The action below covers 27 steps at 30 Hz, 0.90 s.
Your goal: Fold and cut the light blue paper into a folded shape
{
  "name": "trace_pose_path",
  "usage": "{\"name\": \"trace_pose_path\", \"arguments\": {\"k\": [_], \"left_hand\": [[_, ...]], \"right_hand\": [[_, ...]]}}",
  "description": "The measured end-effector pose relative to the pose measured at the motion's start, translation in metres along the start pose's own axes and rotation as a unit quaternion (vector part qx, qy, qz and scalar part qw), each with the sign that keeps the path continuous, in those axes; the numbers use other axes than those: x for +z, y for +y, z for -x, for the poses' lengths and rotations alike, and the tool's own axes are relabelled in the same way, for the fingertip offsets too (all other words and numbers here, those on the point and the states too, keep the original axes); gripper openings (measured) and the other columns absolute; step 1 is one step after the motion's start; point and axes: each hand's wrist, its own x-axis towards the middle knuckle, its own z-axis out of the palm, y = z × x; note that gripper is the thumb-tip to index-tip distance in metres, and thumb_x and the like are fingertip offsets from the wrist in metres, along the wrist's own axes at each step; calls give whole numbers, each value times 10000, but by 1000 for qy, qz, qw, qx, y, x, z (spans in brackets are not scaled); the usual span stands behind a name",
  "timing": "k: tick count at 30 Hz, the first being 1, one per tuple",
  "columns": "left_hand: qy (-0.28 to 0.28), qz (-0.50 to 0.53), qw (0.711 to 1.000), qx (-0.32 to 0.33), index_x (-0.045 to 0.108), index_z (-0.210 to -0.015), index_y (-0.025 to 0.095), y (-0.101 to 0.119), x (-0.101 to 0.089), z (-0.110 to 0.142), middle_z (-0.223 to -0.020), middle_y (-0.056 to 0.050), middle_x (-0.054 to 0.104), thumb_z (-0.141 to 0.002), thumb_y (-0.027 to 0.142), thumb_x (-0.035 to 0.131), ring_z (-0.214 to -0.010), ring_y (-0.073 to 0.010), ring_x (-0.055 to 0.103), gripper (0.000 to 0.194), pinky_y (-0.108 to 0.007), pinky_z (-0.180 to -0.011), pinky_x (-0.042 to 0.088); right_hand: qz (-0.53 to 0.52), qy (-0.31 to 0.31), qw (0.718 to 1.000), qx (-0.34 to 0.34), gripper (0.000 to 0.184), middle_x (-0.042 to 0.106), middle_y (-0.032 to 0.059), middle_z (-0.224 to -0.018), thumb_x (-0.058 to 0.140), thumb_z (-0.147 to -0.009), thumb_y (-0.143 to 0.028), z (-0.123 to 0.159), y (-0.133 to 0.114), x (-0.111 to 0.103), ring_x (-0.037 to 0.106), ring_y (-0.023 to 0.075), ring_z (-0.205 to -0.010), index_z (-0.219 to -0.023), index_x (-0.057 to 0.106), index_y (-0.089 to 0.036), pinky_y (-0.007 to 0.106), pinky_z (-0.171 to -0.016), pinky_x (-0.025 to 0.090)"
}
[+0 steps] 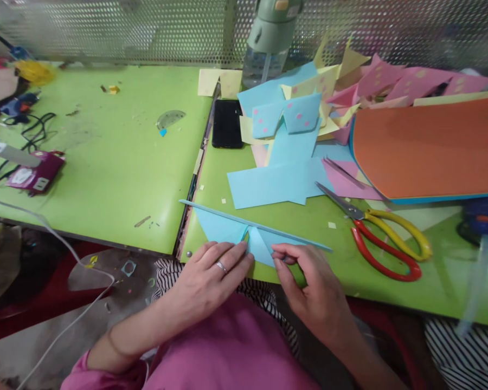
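A light blue folded paper piece (pixel 261 248) lies at the table's front edge. Along its far side runs a long thin blue strip (pixel 284 231), slanting down to the right. My left hand (pixel 215 273), with a ring on one finger, rests flat on the left part of the folded paper. At the paper's right part, my right hand (pixel 315 287) has thumb and fingertips pinched together on it. Yellow-and-red-handled scissors (pixel 360 214) lie to the right of my right hand, apart from it. Blue paper pieces (pixel 264 187) lie beyond the strip.
Behind are a phone (pixel 226 123), a water bottle (pixel 270 46), dotted blue paper (pixel 305 115) and pink folded pieces (pixel 380 81). Orange sheets (pixel 431 149) and a blue glue gun (pixel 486 216) lie right. A purple power socket (pixel 36 172) and a protractor (pixel 171 118) lie left.
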Motion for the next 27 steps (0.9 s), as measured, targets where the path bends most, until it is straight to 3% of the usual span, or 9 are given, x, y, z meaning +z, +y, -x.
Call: {"name": "trace_pose_path", "arguments": {"k": [6,9,13,19,27], "left_hand": [[-9,-13,1000,14,558,-1277,124,1,0,-4,-1250,-108,636,-981,152,417,-1019,-211,546,329,-360,-893,458],[-6,-21,1000,17,569,-1252,126,3,2,-9,-1215,-104,649,-975,138,427,-977,-195,566,312,-347,-861,477],[17,-14,1000,15,600,-1174,124,3,8,-12,-1270,-110,626,-958,121,466,-1079,-203,565,254,-346,-902,476],[0,3,1000,8,605,-1165,142,1,10,-9,-1264,-88,642,-958,144,489,-1116,-213,566,237,-364,-930,468],[3,17,1000,11,598,-1185,149,-2,11,-5,-1252,-83,655,-959,150,494,-1096,-205,574,249,-352,-918,473]], "right_hand": [[97,4,994,-46,223,634,71,-929,573,-913,-382,2,10,-5,574,245,-888,-1039,601,-200,395,-789,429],[91,3,995,-51,155,621,60,-911,548,-934,-341,0,15,-9,577,229,-878,-999,616,-218,382,-788,427],[79,5,996,-40,154,632,63,-922,547,-935,-338,-3,13,-8,582,231,-886,-1019,609,-224,385,-792,429],[61,12,998,0,117,646,48,-881,543,-940,-341,-6,6,3,578,223,-855,-913,565,-230,386,-777,392],[32,5,999,9,132,578,59,-900,537,-933,-308,-9,7,1,545,221,-861,-837,569,-223,394,-786,394]]}}
